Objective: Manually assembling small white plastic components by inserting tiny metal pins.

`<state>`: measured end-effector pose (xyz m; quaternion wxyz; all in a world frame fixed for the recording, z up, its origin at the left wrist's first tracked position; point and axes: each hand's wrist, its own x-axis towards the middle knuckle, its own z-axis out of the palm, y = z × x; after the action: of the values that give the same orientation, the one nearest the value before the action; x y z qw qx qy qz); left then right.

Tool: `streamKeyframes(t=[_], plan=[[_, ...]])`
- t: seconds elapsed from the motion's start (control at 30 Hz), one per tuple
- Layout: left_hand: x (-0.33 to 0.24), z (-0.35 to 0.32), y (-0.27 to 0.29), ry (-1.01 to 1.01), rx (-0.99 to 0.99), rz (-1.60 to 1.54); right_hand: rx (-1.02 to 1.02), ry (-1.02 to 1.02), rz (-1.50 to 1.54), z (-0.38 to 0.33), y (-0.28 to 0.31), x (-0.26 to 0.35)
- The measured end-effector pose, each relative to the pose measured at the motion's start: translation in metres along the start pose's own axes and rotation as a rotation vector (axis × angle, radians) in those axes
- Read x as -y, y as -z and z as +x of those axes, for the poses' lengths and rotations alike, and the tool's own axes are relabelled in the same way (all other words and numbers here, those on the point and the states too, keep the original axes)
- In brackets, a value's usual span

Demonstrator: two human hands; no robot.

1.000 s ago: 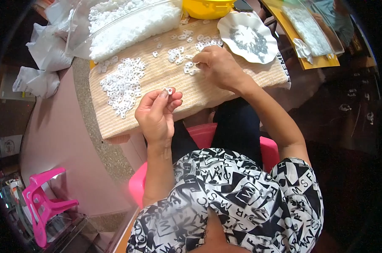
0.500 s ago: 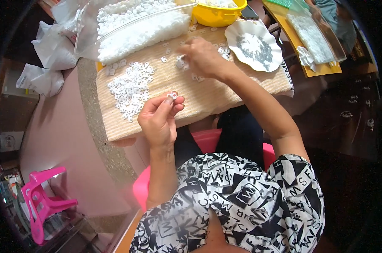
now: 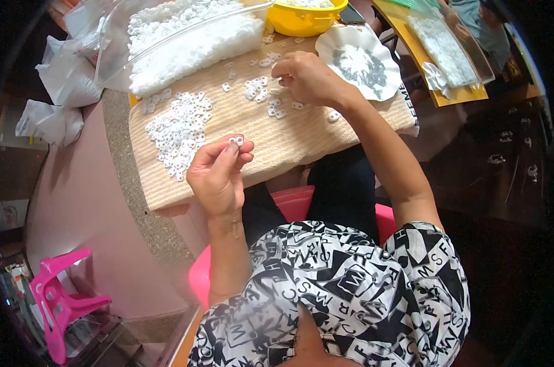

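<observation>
My left hand [image 3: 219,174] is raised above the near edge of the cloth-covered table, thumb and forefinger pinching a small white plastic piece with two round holes [image 3: 236,140]. Farther right, my right hand [image 3: 310,78] is low over the cloth with its fingers curled together; whether anything is between the fingertips is hidden. Just left of it lies a small cluster of similar white pieces [image 3: 256,89]. A bigger heap of them [image 3: 178,128] spreads beyond my left hand. Right of my right hand stands a white wavy-rimmed dish [image 3: 384,55] with small grey and white bits in it.
A clear tub [image 3: 115,58] full of white pieces and a yellow bowl [image 3: 304,23] stand along the back. White bags [image 3: 69,79] sit at the left. Another person's arm reaches to a clear tray [image 3: 445,52] at far right. A pink stool [image 3: 63,293] is on the floor.
My right hand has moved right, away from the small cluster, which now shows. My left hand keeps its pinch on the white piece. The whole view has shifted slightly.
</observation>
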<state>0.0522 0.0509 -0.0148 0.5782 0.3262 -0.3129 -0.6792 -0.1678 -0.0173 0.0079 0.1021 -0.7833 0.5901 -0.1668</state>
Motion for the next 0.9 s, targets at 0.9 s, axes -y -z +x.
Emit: streamKeyframes(t=[0.9], plan=[[0.009, -0.004, -0.007, 0.041, 0.063, 0.004, -0.114, 0.031, -0.056, -0.058, -0.005, -0.016]])
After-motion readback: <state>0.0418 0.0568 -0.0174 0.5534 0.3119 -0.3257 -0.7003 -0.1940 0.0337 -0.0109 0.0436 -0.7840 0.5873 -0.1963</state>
